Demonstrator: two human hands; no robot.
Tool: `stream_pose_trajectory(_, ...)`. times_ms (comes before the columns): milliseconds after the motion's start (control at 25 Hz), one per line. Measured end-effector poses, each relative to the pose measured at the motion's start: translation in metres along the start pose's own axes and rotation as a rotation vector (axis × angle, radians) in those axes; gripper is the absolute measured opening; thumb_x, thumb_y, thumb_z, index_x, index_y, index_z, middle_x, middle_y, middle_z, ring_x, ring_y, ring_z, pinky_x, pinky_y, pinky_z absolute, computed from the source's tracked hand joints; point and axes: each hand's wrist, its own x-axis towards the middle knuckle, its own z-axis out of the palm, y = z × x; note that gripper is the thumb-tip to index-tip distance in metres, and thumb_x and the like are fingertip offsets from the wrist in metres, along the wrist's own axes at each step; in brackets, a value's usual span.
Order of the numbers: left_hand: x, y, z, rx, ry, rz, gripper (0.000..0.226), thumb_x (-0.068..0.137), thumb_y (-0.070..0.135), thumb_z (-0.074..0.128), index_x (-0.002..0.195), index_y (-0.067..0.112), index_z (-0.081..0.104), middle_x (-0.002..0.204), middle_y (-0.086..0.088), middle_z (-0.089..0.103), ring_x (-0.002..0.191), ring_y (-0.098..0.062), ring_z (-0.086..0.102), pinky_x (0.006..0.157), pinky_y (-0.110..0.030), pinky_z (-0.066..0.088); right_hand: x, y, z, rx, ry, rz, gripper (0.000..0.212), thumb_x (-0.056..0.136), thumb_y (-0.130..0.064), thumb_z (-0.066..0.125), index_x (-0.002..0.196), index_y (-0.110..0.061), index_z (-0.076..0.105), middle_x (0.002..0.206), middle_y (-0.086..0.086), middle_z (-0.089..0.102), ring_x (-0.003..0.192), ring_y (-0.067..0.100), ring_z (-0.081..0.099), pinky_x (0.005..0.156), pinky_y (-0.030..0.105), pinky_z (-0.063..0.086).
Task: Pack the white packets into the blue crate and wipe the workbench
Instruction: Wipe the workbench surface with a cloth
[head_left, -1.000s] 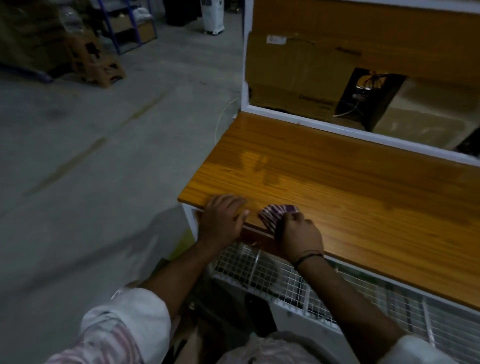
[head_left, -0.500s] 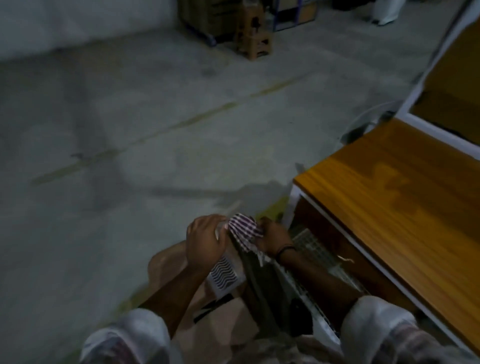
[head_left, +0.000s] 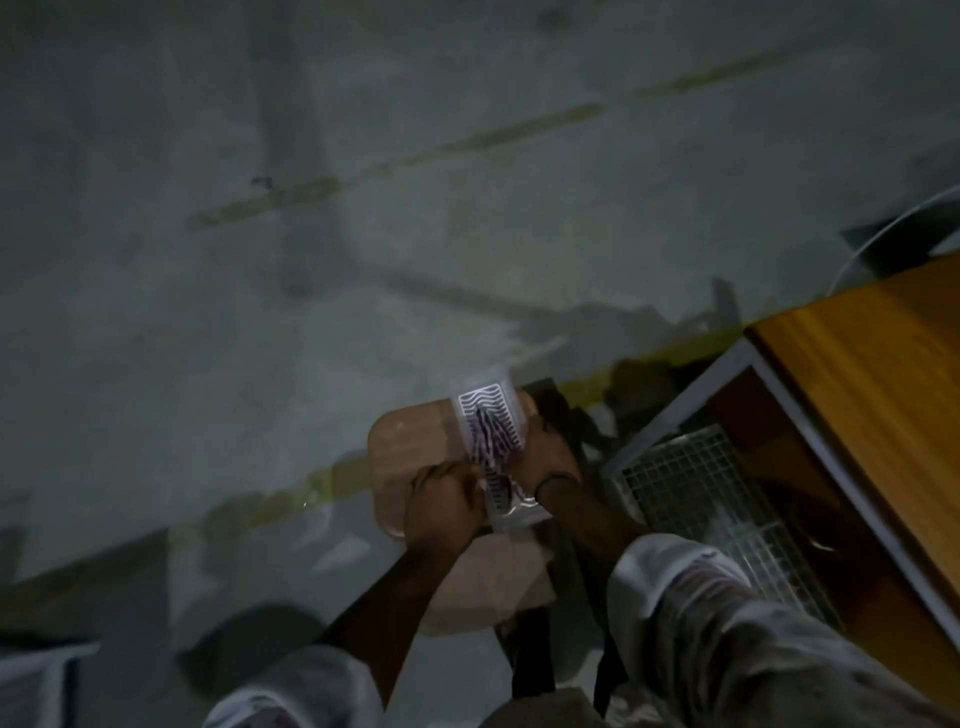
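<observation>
Both forearms reach forward to the centre. The left hand (head_left: 441, 501) curls round the striped cloth (head_left: 488, 447); the right hand (head_left: 548, 457) grips the clear pouch (head_left: 485, 410) above a stool (head_left: 408, 434). The workbench (head_left: 883, 374) edge lies at 3 o'clock, with open floor (head_left: 260, 260) from 9 to 12.

Both hands meet over a tan stool seat (head_left: 410, 441) and grip a clear packet (head_left: 488, 410) printed with wavy black lines. The left hand (head_left: 441, 499) is at its near end and the right hand (head_left: 550, 457) along its right edge. A striped cloth (head_left: 488, 452) shows between them, blurred. The wooden table (head_left: 883, 374) stands to the right, with wire mesh (head_left: 691, 488) beneath.
</observation>
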Motion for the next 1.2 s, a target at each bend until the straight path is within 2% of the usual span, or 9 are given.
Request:
stream_pose_trajectory(160, 0.016, -0.004, 0.013, -0.049, -0.087, -0.075, 0.032, 0.085, 0.03, 0.055, 0.113, 0.029, 0.071, 0.106, -0.003, 0.073, 0.107, -0.026, 0.062, 0.092, -0.036, 0.05, 0.004, 0.006, 0.025, -0.332, -0.122, -0.365, 0.045, 0.091, -0.023, 0.055, 0.134, -0.009, 0.053, 0.136, 0.018, 0.052, 0.125, 0.039, 0.049, 0.1, 0.044, 0.042)
stream_pose_trajectory(320, 0.034, -0.004, 0.013, 0.046, -0.185, -0.04, 0.046, 0.086, 0.03, 0.053, 0.131, 0.029, 0.06, 0.132, -0.003, 0.062, 0.13, -0.029, 0.047, 0.107, -0.038, 0.038, 0.016, 0.009, 0.045, -0.619, -0.23, -0.402, 0.048, 0.084, -0.031, 0.038, 0.11, -0.02, 0.076, 0.119, 0.006, 0.068, 0.115, 0.03, 0.063, 0.091, 0.04, 0.052)
stream_pose_trajectory(400, 0.042, -0.002, 0.01, 0.126, -0.263, 0.023, 0.055, 0.09, 0.036, 0.043, 0.145, 0.031, 0.044, 0.154, 0.002, 0.042, 0.145, -0.031, 0.027, 0.117, -0.043, 0.025, 0.023, 0.009, 0.048, -0.727, -0.222, -0.41, 0.047, 0.093, -0.03, 0.04, 0.131, -0.02, 0.065, 0.139, 0.008, 0.057, 0.136, 0.035, 0.045, 0.112, 0.055, 0.032)
stream_pose_trajectory(560, 0.066, 0.01, 0.006, 0.306, -0.348, 0.139, 0.065, 0.098, 0.029, 0.044, 0.157, 0.029, 0.017, 0.167, 0.005, 0.008, 0.152, -0.035, -0.002, 0.122, -0.048, 0.002, 0.031, 0.013, 0.056, -0.699, -0.214, -0.296, 0.05, 0.098, -0.035, 0.042, 0.145, -0.022, 0.052, 0.153, 0.003, 0.045, 0.148, 0.035, 0.027, 0.118, 0.063, 0.008)
stream_pose_trajectory(800, 0.086, 0.011, 0.023, 0.556, -0.418, 0.322, 0.052, 0.101, 0.024, 0.034, 0.153, 0.018, 0.035, 0.163, -0.006, 0.024, 0.15, -0.044, 0.006, 0.116, -0.065, 0.001, 0.024, 0.042, 0.072, -0.579, -0.189, -0.334, 0.085, 0.085, -0.044, -0.01, 0.158, -0.01, 0.016, 0.166, 0.012, 0.011, 0.153, 0.038, 0.001, 0.117, 0.06, -0.011)
stream_pose_trajectory(920, 0.092, -0.003, 0.028, 0.697, -0.427, 0.369, 0.054, 0.082, 0.027, 0.035, 0.121, 0.022, 0.072, 0.131, -0.007, 0.065, 0.127, -0.052, 0.049, 0.093, -0.076, 0.04, 0.016, 0.035, 0.057, -0.729, -0.203, -0.388, 0.064, 0.102, -0.04, 0.021, 0.159, -0.013, 0.007, 0.167, 0.011, 0.0, 0.152, 0.04, -0.007, 0.116, 0.063, -0.01)
stream_pose_trajectory(1040, 0.099, 0.001, 0.014, 0.632, -0.444, 0.45, 0.054, 0.096, 0.028, 0.039, 0.148, 0.017, 0.044, 0.154, -0.011, 0.042, 0.141, -0.051, 0.031, 0.108, -0.076, 0.013, 0.009, 0.026, 0.036, -0.732, -0.203, -0.425, 0.071, 0.1, -0.036, 0.041, 0.159, -0.018, 0.007, 0.167, 0.009, -0.001, 0.152, 0.04, -0.009, 0.116, 0.064, -0.007)
stream_pose_trajectory(1120, 0.096, 0.013, -0.005, 0.511, -0.5, 0.334, 0.051, 0.091, 0.03, 0.038, 0.131, 0.011, 0.064, 0.134, -0.018, 0.061, 0.124, -0.05, 0.053, 0.095, -0.079, 0.035, 0.002, 0.026, 0.022, -0.735, -0.167, -0.438, 0.072, 0.097, -0.037, 0.044, 0.159, -0.019, 0.011, 0.167, 0.008, 0.005, 0.152, 0.04, -0.006, 0.117, 0.064, -0.003)
stream_pose_trajectory(1200, 0.091, 0.02, -0.018, 0.453, -0.516, 0.268, 0.056, 0.088, 0.034, 0.035, 0.132, 0.014, 0.064, 0.14, -0.019, 0.056, 0.133, -0.053, 0.043, 0.1, -0.076, 0.033, -0.006, 0.027, 0.007, -0.703, -0.144, -0.413, 0.074, 0.097, -0.039, 0.045, 0.159, -0.02, 0.011, 0.167, 0.007, 0.005, 0.152, 0.039, -0.007, 0.117, 0.064, -0.001)
